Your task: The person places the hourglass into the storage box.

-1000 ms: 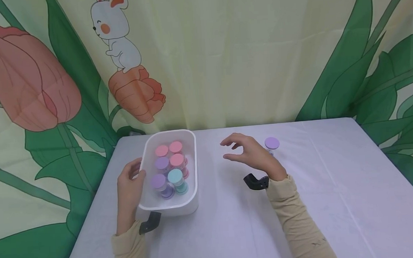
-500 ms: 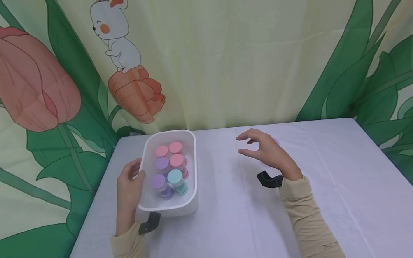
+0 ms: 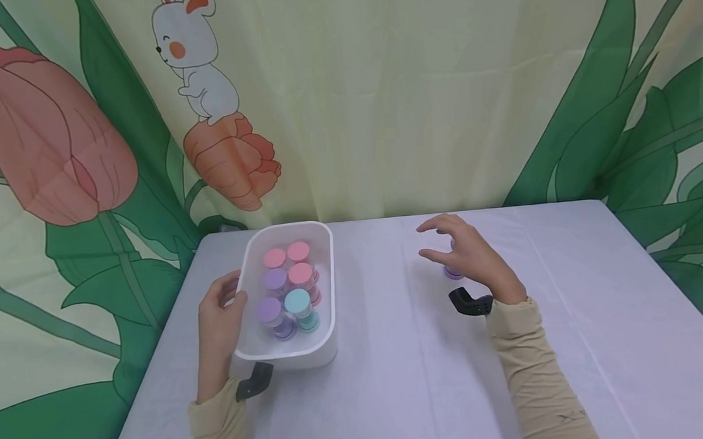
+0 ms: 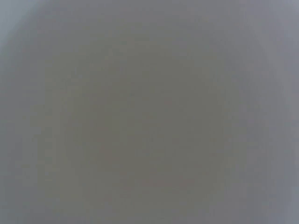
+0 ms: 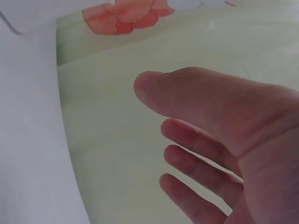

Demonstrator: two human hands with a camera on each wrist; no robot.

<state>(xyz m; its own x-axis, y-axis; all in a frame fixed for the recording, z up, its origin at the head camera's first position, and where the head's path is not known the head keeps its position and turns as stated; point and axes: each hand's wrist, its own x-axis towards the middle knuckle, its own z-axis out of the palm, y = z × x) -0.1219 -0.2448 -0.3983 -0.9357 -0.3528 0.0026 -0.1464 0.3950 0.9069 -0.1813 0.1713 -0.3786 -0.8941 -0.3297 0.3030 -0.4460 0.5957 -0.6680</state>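
Note:
A white plastic bin (image 3: 324, 333) stands at the left of the table in the head view. My left hand (image 3: 219, 316) grips its left rim, with the thumb at the edge. Several small clear jars with coloured lids are inside: pink (image 3: 301, 275), purple (image 3: 269, 310) and turquoise (image 3: 298, 303). My right hand (image 3: 475, 256) is at the right, thumb and fingers spread apart. Behind its thumb shows the base of another purple jar (image 3: 453, 274), mostly hidden by the hand. The right wrist view shows the thumb (image 5: 187, 91) and fingers with nothing between them.
A white cloth covers the table (image 3: 389, 376). Close behind it hangs a curtain (image 3: 382, 112) printed with tulips, leaves and a rabbit. The left wrist view is only a grey blur.
My right hand has moved right, from beside the bin to the lone purple jar, and now covers most of it. The left hand and the bin have stayed put.

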